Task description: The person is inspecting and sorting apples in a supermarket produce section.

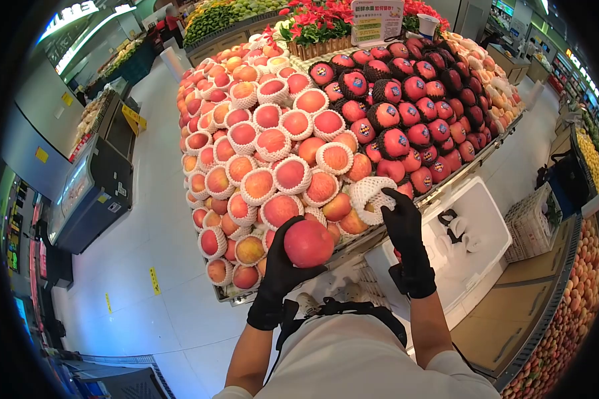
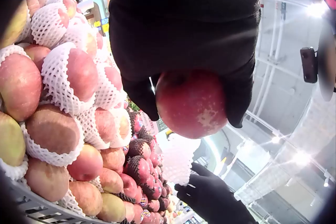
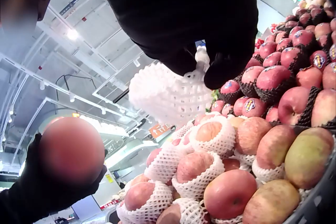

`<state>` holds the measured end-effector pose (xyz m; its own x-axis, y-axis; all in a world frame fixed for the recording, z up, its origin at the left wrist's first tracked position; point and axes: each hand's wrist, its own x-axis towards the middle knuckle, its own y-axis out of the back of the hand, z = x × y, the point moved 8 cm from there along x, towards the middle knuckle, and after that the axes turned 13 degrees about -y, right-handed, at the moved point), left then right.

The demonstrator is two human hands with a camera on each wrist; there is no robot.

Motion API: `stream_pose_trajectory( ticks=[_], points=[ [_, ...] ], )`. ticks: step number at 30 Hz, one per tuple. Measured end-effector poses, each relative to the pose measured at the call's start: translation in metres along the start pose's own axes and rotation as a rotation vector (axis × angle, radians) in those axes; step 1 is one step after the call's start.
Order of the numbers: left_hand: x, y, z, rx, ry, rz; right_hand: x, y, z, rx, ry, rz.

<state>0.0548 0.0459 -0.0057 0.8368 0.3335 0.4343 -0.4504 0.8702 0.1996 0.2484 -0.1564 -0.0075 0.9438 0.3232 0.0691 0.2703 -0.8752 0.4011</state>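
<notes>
A large red apple (image 1: 309, 243) sits in my black-gloved left hand (image 1: 281, 261), its fingers and thumb around the fruit; pale scarring marks its skin in the left wrist view. My right hand (image 1: 403, 227), also gloved in black, pinches the edge of a white foam net sleeve (image 3: 169, 91) between thumb and fingers. The sleeve has no fruit in it and hangs over the front of the display. Just beyond both hands, apples in white foam nets (image 1: 281, 210) are piled up, with a few bare apples (image 1: 337, 207) among them.
Darker red apples in black nets (image 1: 396, 142) fill the right of the stand. Below my right arm stands a white bin (image 1: 489, 219) holding loose net sleeves. A sign (image 1: 377, 21) and red flowers (image 1: 321, 23) top the display. Peach-coloured fruit (image 1: 572, 312) lies at the lower right.
</notes>
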Motion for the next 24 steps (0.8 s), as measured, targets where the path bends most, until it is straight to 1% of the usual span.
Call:
stream_pose_trajectory(
  ticks=[2,5,7,9,10,13,15,18,19,21,23,24],
  points=[
    [0.001,-0.002,0.003,-0.021,0.006,-0.027,-0.001,-0.010,-0.015,-0.069,0.175,0.047],
    [0.005,-0.006,0.011,-0.072,-0.006,-0.042,-0.007,-0.023,-0.033,-0.149,0.333,0.109],
    [0.006,-0.008,0.015,-0.072,0.000,-0.053,-0.010,-0.032,-0.039,-0.159,0.305,0.068],
    [0.006,-0.011,0.008,-0.168,0.022,-0.080,-0.014,-0.039,-0.046,-0.139,0.289,0.030],
    [0.006,-0.013,0.007,-0.217,0.033,-0.093,-0.014,-0.044,-0.045,-0.179,0.234,-0.004],
    [0.006,-0.017,0.017,-0.128,0.088,-0.153,-0.019,-0.055,-0.049,-0.225,0.295,0.014],
    [0.005,-0.016,0.014,-0.068,0.021,-0.179,-0.022,-0.062,-0.057,-0.272,0.358,0.021],
    [0.005,-0.018,0.018,0.100,-0.066,-0.249,-0.029,-0.077,-0.062,-0.350,0.427,-0.094],
    [0.006,-0.019,0.021,0.169,-0.092,-0.278,-0.033,-0.079,-0.071,-0.326,0.441,-0.161],
    [0.008,-0.025,0.027,0.163,-0.074,-0.335,-0.036,-0.084,-0.074,-0.318,0.485,-0.183],
    [0.011,-0.025,0.031,0.144,-0.079,-0.338,-0.040,-0.084,-0.077,-0.282,0.521,-0.213],
    [0.013,-0.022,0.032,0.129,-0.095,-0.314,-0.041,-0.081,-0.078,-0.267,0.537,-0.232]
  ],
)
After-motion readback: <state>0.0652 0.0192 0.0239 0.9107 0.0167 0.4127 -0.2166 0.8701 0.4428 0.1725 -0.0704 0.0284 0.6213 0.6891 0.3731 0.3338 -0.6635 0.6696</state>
